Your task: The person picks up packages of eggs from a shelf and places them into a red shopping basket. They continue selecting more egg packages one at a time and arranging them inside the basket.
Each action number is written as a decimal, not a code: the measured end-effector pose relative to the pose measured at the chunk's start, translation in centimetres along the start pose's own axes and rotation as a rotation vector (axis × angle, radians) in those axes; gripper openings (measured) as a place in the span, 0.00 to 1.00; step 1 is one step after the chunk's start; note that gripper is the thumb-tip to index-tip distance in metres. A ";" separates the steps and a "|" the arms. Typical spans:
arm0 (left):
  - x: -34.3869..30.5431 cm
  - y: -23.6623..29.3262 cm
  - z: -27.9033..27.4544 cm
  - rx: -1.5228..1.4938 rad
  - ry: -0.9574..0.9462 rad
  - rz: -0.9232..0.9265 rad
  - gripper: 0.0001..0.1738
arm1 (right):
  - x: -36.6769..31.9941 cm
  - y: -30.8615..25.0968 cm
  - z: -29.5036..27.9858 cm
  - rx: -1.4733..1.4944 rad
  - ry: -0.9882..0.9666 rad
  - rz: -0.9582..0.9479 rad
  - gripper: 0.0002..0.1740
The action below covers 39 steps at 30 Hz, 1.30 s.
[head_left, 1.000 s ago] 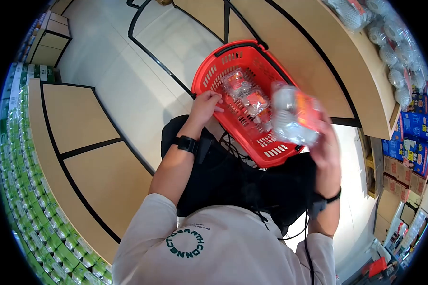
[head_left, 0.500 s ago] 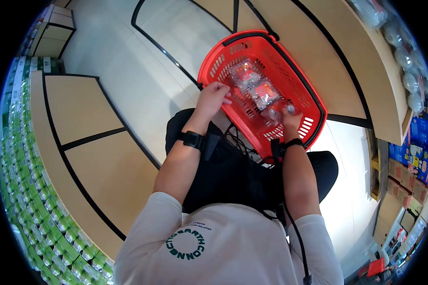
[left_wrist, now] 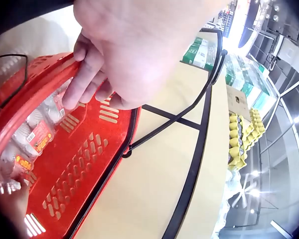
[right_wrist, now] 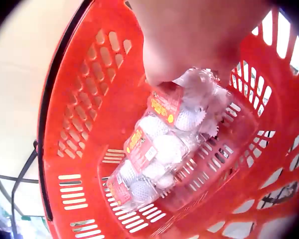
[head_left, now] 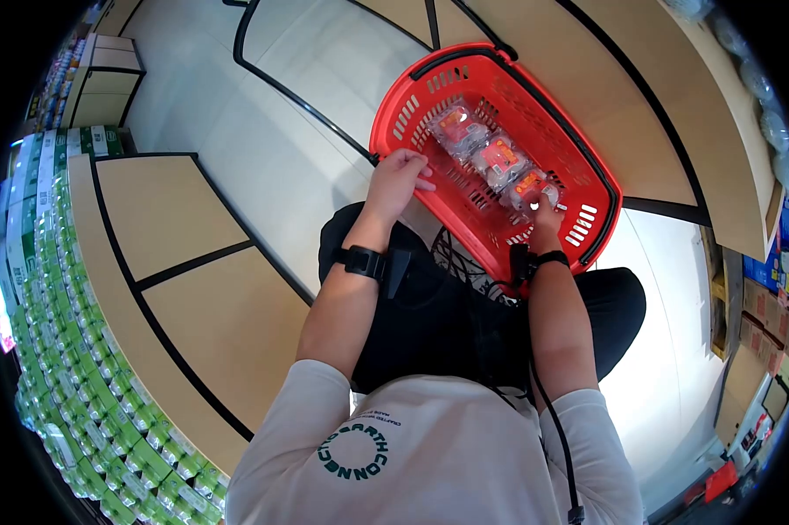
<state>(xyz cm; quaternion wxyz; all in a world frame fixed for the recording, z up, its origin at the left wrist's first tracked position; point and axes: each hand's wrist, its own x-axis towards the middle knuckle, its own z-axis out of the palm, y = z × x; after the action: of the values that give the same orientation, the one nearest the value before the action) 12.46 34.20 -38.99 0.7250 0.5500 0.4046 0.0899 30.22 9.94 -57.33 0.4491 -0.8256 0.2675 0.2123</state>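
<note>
A red basket [head_left: 611, 206] holds three clear packs with red labels, in a row along its floor. My right hand [head_left: 545, 217] reaches inside and pinches the nearest pack [head_left: 531, 187]; in the right wrist view, the hand [right_wrist: 194, 35] hides that pack's upper end, and white netted round items show in the middle pack [right_wrist: 167, 148]. The far pack [head_left: 457, 128] lies beyond. My left hand [head_left: 396, 182] is at the basket's left rim, fingers loosely bent; in the left wrist view, the hand [left_wrist: 124, 59] touches the rim [left_wrist: 32, 97] and holds nothing.
A black metal handle frame [head_left: 303, 105] stands beyond the basket. Wooden cabinets [head_left: 198, 324] flank both sides; green-packaged goods [head_left: 80, 350] line the left one. Black cables [head_left: 454, 262] lie between basket and legs. Yellow trays [left_wrist: 239, 139] show in the left wrist view.
My right hand has brought the third pack from the right down into the basket, beside the other two. The left hand has stayed at the rim. The basket appears slightly farther up and right.
</note>
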 end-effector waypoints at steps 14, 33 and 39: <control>0.1 0.7 0.1 0.011 -0.023 -0.043 0.12 | -16.4 -20.7 -11.9 0.429 -0.890 -0.482 0.13; 0.8 -0.6 -0.8 -0.089 -0.082 -0.001 0.11 | -19.0 -42.9 -17.0 -0.272 0.045 -1.189 0.53; 0.7 -1.0 -0.9 -0.112 -0.114 0.011 0.12 | -21.0 -43.0 -16.9 0.005 -0.219 -0.841 0.47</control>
<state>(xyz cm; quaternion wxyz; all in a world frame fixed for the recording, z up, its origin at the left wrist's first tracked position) 11.96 34.86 -40.27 0.7760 0.5149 0.3542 0.0849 43.19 20.26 -9.36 0.5244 -0.8341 -0.1410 0.0964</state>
